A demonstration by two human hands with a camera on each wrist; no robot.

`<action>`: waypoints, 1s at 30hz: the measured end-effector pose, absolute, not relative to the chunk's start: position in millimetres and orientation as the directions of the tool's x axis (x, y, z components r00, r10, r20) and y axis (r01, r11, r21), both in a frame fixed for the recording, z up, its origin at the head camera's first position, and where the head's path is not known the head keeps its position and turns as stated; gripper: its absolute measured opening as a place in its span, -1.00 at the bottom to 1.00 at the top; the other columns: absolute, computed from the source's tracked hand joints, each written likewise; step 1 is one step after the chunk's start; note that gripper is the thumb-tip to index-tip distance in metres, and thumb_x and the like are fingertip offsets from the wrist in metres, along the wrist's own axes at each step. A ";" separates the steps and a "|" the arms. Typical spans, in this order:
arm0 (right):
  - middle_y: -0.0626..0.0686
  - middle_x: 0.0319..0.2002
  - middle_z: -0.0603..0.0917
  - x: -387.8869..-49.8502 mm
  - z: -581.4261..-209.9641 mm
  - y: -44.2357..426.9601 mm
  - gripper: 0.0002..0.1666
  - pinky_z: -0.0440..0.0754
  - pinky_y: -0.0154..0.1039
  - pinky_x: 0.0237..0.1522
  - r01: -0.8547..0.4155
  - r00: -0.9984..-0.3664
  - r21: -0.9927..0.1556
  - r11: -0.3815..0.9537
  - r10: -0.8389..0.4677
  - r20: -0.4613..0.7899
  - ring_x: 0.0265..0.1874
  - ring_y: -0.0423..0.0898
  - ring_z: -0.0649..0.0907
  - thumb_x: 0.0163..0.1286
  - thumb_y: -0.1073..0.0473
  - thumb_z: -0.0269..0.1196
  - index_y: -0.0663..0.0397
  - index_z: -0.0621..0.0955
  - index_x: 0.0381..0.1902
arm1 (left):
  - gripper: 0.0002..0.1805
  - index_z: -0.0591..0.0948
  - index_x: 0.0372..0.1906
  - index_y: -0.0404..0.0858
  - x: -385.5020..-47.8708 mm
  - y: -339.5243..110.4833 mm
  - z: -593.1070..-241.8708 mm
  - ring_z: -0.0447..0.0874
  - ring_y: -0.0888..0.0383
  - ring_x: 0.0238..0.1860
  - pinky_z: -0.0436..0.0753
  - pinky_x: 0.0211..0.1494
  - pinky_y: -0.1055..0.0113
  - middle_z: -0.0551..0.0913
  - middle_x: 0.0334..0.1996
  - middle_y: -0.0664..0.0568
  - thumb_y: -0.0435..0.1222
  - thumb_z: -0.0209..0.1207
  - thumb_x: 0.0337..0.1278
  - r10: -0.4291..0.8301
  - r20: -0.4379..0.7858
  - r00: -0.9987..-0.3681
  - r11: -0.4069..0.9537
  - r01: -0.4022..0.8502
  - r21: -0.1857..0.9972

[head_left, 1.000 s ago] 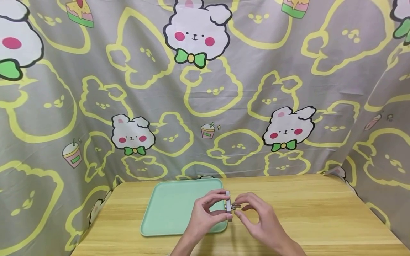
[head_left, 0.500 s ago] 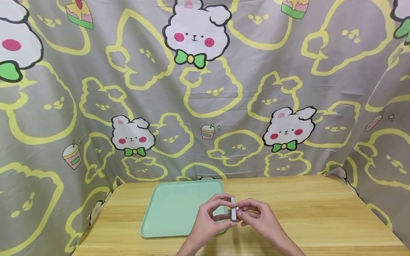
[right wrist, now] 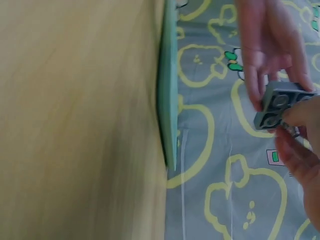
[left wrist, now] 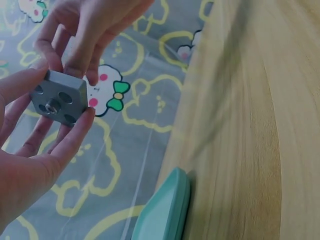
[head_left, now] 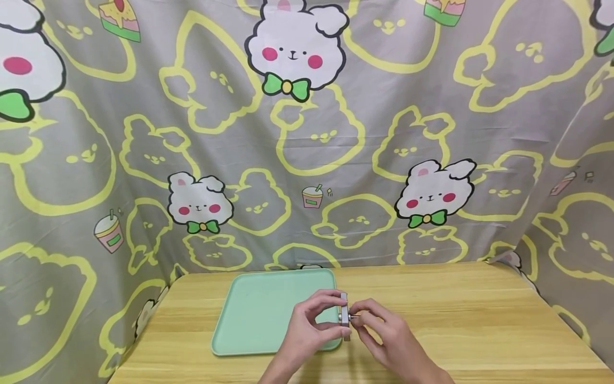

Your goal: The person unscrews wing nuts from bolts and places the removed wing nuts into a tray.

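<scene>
In the head view a square grey block [head_left: 345, 310] stands on edge above the table, gripped at its upper and lower edges by the fingers and thumb of my left hand [head_left: 307, 322]. The left wrist view shows round recesses in the block's face [left wrist: 61, 97] and a round metal piece [left wrist: 52, 106] at its centre. A small metal bolt [head_left: 354, 317] sticks out from the block's right side. My right hand [head_left: 390, 333] pinches its end between thumb and fingers. Threads on the bolt [right wrist: 293, 131] show in the right wrist view; its tip is hidden by the fingers.
A pale green tray [head_left: 268, 306] lies on the wooden table [head_left: 470, 320], partly behind the left hand. A grey curtain [head_left: 345, 144] printed with rabbits and yellow outlines hangs behind and along both sides.
The block went slightly right, then back left. The right hand moved in close to the block half a second ago; now it is a little farther out, fingers on the bolt's end.
</scene>
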State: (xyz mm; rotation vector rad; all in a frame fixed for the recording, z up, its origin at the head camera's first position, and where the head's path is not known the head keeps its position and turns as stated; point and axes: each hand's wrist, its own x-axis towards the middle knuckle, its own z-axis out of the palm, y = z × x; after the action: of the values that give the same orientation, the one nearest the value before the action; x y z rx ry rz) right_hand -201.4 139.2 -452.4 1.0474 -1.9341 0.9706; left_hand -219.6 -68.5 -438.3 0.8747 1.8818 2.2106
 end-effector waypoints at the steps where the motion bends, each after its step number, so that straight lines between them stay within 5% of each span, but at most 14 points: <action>1: 0.00 -0.06 0.65 -201.8 -452.6 139.1 -0.90 0.69 -0.52 -0.26 -0.890 -0.375 -0.228 0.394 -0.350 0.858 -0.30 -0.18 0.69 0.55 0.20 0.23 -0.03 0.65 -0.23 | -0.55 0.66 0.09 -0.43 -219.5 -69.0 -438.3 0.48 -0.33 0.30 0.76 0.10 -0.01 0.45 0.29 -0.37 -0.57 0.45 0.02 0.438 0.353 -0.827 -0.232 0.276 0.933; 4: 0.02 -0.03 0.65 -199.4 -452.2 139.2 -0.95 0.69 -0.51 -0.15 -0.884 -0.408 -0.274 0.378 -0.342 0.846 -0.24 -0.13 0.71 0.52 0.20 0.27 -0.04 0.66 -0.20 | -0.55 0.67 0.08 -0.42 -219.1 -70.2 -438.1 0.48 -0.29 0.31 0.76 0.11 -0.01 0.44 0.29 -0.36 -0.58 0.45 0.01 0.436 0.359 -0.825 -0.231 0.284 0.931; 7: 0.05 -0.02 0.68 -194.6 -448.6 139.6 -0.85 0.75 -0.37 -0.08 -0.793 -0.603 -0.526 0.307 -0.274 0.749 -0.13 -0.08 0.72 0.41 0.29 0.38 -0.06 0.67 -0.14 | -0.54 0.67 0.07 -0.41 -219.0 -70.9 -437.0 0.48 -0.24 0.32 0.76 0.10 0.00 0.44 0.29 -0.36 -0.58 0.46 -0.01 0.431 0.365 -0.825 -0.223 0.295 0.929; 10: 0.14 -0.03 0.70 -191.5 -443.0 140.6 -0.81 0.79 -0.25 -0.06 -0.540 -0.840 -0.821 0.183 -0.176 0.514 -0.07 -0.09 0.74 0.39 0.27 0.40 0.05 0.68 -0.06 | -0.54 0.67 0.07 -0.41 -219.0 -70.7 -435.6 0.48 -0.18 0.33 0.77 0.09 0.01 0.44 0.30 -0.35 -0.55 0.48 -0.01 0.432 0.359 -0.827 -0.212 0.294 0.932; 13: 0.24 -0.05 0.68 -192.8 -439.4 142.6 -0.70 0.82 -0.15 -0.11 -0.285 -0.949 -0.958 0.041 -0.152 0.276 -0.11 -0.08 0.77 0.47 0.21 0.33 0.28 0.64 0.05 | -0.54 0.65 0.08 -0.45 -218.7 -69.7 -435.3 0.49 -0.13 0.33 0.76 0.10 0.01 0.44 0.30 -0.33 -0.54 0.48 0.00 0.445 0.349 -0.825 -0.207 0.284 0.936; 19: 0.20 -0.10 0.69 -197.8 -443.0 148.6 -0.57 0.83 -0.12 -0.15 -0.083 -0.956 -0.994 -0.072 -0.274 0.100 -0.18 0.01 0.78 0.54 0.20 0.26 0.47 0.56 0.16 | -0.56 0.66 0.08 -0.43 -216.0 -65.6 -438.3 0.49 -0.09 0.29 0.78 0.08 0.01 0.46 0.29 -0.26 -0.56 0.45 0.03 0.469 0.336 -0.817 -0.174 0.288 0.942; 30: 0.14 -0.18 0.71 -208.5 -429.6 151.3 -0.64 0.82 -0.20 -0.20 -0.073 -0.956 -0.996 -0.048 -0.281 0.083 -0.22 -0.02 0.78 0.51 0.20 0.29 0.42 0.61 0.07 | -0.55 0.66 0.10 -0.41 -222.5 -61.2 -430.5 0.51 -0.04 0.28 0.78 0.07 0.03 0.47 0.28 -0.27 -0.52 0.46 0.06 0.457 0.335 -0.824 -0.180 0.283 0.942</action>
State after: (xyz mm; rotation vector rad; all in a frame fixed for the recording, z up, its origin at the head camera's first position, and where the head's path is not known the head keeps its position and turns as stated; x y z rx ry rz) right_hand -208.5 151.3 -429.6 0.4250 -2.2621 2.3481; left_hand -222.5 -61.2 -430.5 0.8780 1.9283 2.1504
